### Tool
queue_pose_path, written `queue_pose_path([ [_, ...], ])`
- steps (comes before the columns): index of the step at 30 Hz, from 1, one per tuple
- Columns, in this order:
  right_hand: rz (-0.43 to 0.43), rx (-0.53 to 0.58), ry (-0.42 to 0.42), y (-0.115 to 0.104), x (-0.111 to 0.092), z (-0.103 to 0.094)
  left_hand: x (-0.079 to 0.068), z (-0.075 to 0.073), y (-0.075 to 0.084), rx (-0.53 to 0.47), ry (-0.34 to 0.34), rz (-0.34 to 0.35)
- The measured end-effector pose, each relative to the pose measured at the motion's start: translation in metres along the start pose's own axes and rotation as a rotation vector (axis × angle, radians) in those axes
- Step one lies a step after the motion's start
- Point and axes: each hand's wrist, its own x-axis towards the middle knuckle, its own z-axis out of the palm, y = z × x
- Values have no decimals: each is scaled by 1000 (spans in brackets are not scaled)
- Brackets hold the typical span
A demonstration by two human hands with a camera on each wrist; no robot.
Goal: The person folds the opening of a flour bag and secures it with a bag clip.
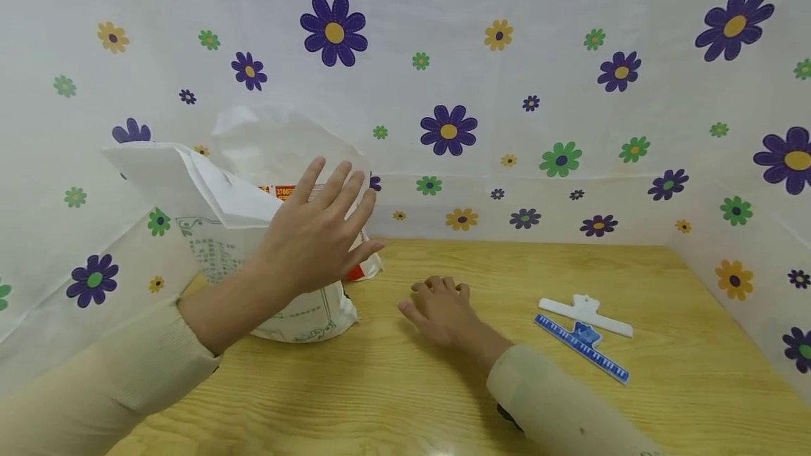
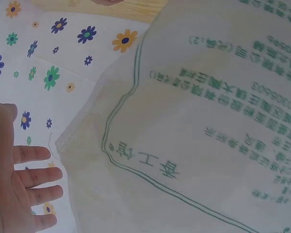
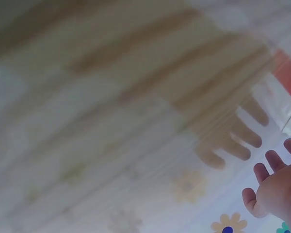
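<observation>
A large white bag with green print [image 1: 304,319] stands on the left of the table, its loose top flap [image 1: 190,174] leaning to the left. My left hand [image 1: 317,234] is raised in front of the bag, fingers spread and holding nothing. The left wrist view shows its straight fingers [image 2: 41,189] beside the bag's printed side [image 2: 150,141]. A red label [image 1: 285,191] and a red patch lower down show partly behind that hand. To the right of the bag my right hand [image 1: 446,315] is low over the tabletop, fingers loosely bent around nothing.
On the right of the wooden table [image 1: 431,400] lie a white bar-shaped clip [image 1: 586,312] and a blue one with ruler-like marks [image 1: 583,347], close together. A white sheet with flowers [image 1: 545,13] encloses the back and sides.
</observation>
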Motion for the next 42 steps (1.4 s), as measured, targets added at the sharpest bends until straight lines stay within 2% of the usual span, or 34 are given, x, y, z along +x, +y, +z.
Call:
queue_pose_path([
  [4, -4, 5, -5, -6, 2, 2, -3, -2, -6, 23, -5, 3],
  [12, -36, 16, -22, -19, 6, 6, -12, -4, -19, 49, 29, -8],
  [20, -73, -62, -3, -32, 4, 12, -28, -1, -40, 117, 103, 117],
  [25, -95, -93, -9, -35, 7, 11, -34, 2, -56, 77, 157, 130],
  [29, -111, -82, -28, -39, 10, 14, -40, 6, -65, 38, 197, 115],
  [32, -121, -74, -36, -43, 13, 17, -44, 10, -73, 24, 226, 129],
  [35, -119, -77, -45, -47, 16, 21, -46, 13, -83, 22, 287, 172],
  [38, -114, -82, -42, -51, 18, 22, -46, 17, -94, 20, 349, 246],
  [42, -121, -94, -35, -55, 20, 21, -45, 21, -108, -2, 363, 357],
])
